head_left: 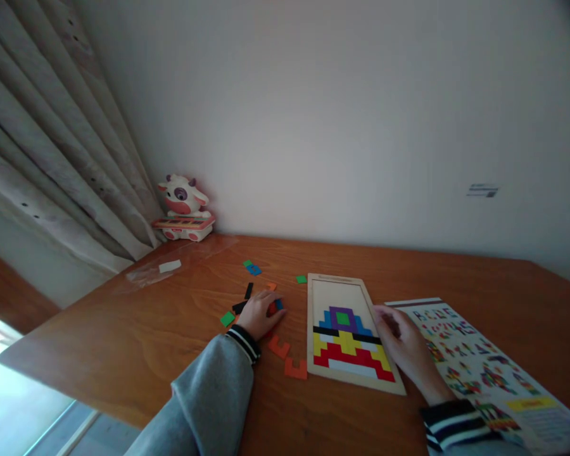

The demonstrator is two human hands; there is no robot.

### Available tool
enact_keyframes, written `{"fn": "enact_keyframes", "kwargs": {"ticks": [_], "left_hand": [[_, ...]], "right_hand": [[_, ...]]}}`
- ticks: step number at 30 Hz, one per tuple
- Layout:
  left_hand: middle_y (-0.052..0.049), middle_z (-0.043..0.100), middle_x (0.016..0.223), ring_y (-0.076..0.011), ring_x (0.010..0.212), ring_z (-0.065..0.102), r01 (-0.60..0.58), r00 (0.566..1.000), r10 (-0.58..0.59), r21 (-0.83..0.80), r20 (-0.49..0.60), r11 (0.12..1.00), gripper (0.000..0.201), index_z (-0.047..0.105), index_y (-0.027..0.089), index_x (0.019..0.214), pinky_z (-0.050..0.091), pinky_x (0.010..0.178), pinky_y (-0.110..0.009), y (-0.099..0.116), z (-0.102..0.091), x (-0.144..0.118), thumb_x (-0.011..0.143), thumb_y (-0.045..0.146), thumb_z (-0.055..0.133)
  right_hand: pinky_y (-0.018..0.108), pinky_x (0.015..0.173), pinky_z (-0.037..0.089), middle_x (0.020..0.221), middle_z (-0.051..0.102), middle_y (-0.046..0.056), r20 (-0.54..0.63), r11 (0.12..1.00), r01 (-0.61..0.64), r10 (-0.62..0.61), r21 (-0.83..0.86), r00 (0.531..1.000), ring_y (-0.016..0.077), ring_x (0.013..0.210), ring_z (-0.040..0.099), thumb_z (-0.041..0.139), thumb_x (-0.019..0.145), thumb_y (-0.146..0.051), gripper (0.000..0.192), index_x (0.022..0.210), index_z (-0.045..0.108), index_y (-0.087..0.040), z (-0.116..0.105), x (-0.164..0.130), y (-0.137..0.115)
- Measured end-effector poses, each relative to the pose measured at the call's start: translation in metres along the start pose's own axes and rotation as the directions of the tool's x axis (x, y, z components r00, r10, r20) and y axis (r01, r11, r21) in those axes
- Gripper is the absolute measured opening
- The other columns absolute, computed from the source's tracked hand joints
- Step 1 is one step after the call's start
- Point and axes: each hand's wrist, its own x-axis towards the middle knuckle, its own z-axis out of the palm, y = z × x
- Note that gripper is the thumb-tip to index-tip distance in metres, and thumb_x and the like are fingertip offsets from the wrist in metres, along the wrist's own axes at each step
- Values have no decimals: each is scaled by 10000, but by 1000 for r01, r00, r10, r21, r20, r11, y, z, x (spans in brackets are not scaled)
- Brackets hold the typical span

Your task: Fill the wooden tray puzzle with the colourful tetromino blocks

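Observation:
A wooden puzzle tray point(351, 380) lies on the brown table point(137, 335), its lower half filled with coloured blocks in a stepped pattern. My left hand point(260, 315) rests on loose pieces left of the tray, fingers curled over a red and a blue piece point(278, 304). Two orange pieces point(287, 358) lie near my wrist. Black pieces point(245, 298), a green piece point(227, 318) and further green and blue pieces point(253, 268) are scattered beyond. My right hand point(403, 345) rests against the tray's right edge, on a printed pattern sheet point(484, 367).
A toy cow on a small pink keyboard point(184, 212) stands at the back left corner by the curtain point(52, 171). A clear plastic bag with a white slip point(168, 267) lies near it. The wall runs behind the table.

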Motion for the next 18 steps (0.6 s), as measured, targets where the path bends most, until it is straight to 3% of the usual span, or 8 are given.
{"fn": "enact_keyframes", "kwargs": {"ticks": [7, 12, 15, 18], "left_hand": [[-80, 697, 1056, -248, 981, 671, -22, 1000, 20, -76, -22, 997, 264, 664, 205, 1081, 559, 896, -405, 5, 6, 9, 823, 260, 682], [-89, 675, 1097, -236, 1032, 651, -103, 990, 75, -252, -121, 962, 272, 677, 217, 1076, 554, 939, -407, 21, 4, 12, 816, 291, 707], [-102, 657, 1127, -227, 1044, 648, -53, 989, -25, -497, -149, 866, 253, 670, 199, 1044, 583, 892, -387, 41, 11, 14, 832, 331, 707], [-122, 653, 1135, -215, 1004, 664, 75, 983, -170, -714, -62, 696, 294, 645, 168, 994, 605, 830, -352, 60, 22, 18, 835, 406, 706]], "right_hand": [[391, 742, 564, 972, 714, 101, -23, 1000, 18, -18, -10, 1000, 242, 854, 674, 537, 885, -482, 347, 1037, 664, -197, 1, 1, -3], [392, 747, 564, 992, 698, 98, -9, 1000, 11, -11, 6, 1000, 237, 857, 666, 508, 916, -467, 339, 1082, 638, -201, 1, 1, -4], [378, 745, 559, 982, 680, 94, 23, 997, 80, -80, 1, 997, 229, 860, 651, 507, 934, -427, 292, 1094, 624, -212, 0, -2, -17], [383, 790, 554, 1018, 669, 84, 115, 979, 202, -204, 26, 972, 224, 885, 643, 533, 932, -371, 243, 1111, 632, -238, 5, -4, -42]]}}
